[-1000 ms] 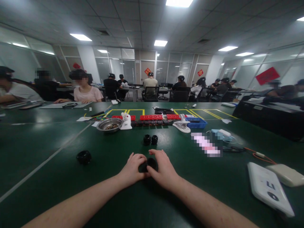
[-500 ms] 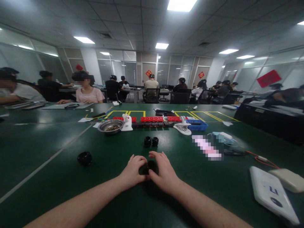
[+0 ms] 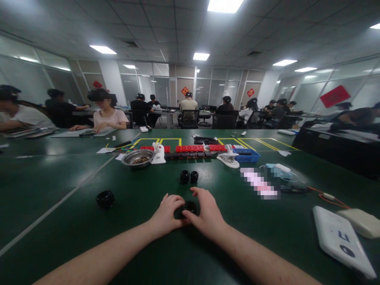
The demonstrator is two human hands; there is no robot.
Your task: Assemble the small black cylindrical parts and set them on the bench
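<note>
Low over the green table, a black round part point(image 3: 190, 206) with a ring-like opening sits between my two hands. My left hand point(image 3: 168, 211) is closed around its left side, thumb underneath and fingers curled over the top. My right hand point(image 3: 208, 211) holds it from the right, with the thumb across the near side and the index finger raised off it. The palms and fingers hide much of the part. Just beyond stand two similar black ribbed parts point(image 3: 184, 177), side by side. Another black ring-shaped part point(image 3: 105, 199) lies to the left.
Farther back are a metal bowl point(image 3: 138, 159) of small pieces, white clamp-like stands point(image 3: 228, 157), a red strip of holders point(image 3: 190, 148) and a blue tray point(image 3: 246, 156). A white device point(image 3: 341, 239) and cables lie at right. A person point(image 3: 107, 114) sits across the table.
My right hand's fingers have spread and lifted slightly, and its thumb has slid a little left over the black part. My left hand stays nearly in place.
</note>
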